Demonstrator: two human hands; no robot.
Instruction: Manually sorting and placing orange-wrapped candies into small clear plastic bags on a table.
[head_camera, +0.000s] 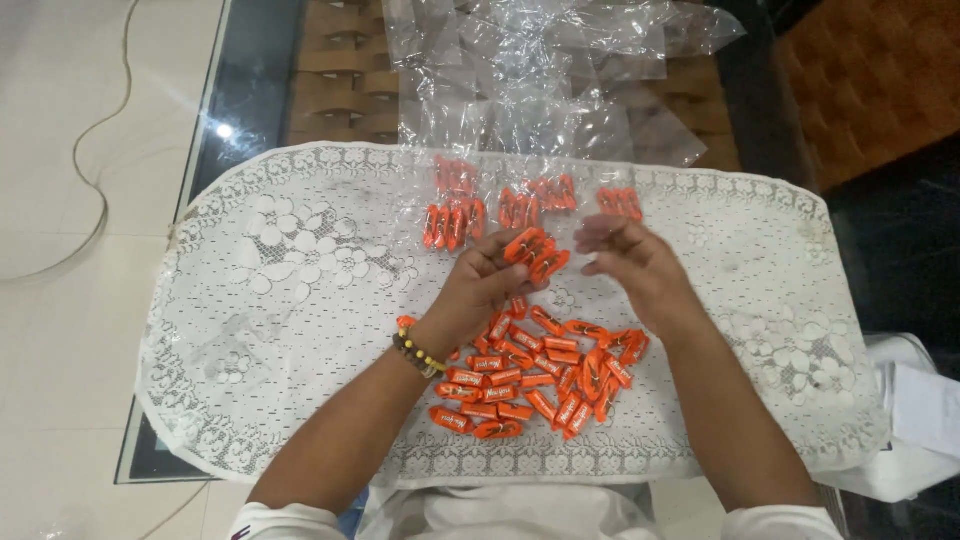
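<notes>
Left hand (480, 285) pinches three orange candies (535, 255) above a white lace cloth (300, 280). Right hand (630, 255) is spread beside them. Five filled packets (455, 225) lie beyond; loose pile (540, 375) below. Glass table (250, 90), tile floor (60, 200).

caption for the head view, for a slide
Left hand holds orange wrapped candies above a loose candy pile on a white lace cloth.

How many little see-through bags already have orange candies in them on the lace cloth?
4, maybe more hidden. One small clear plastic bag of orange wrapped candies lies far left, one above it, one in the middle, one at right. The left hand holds another bunch.
</notes>
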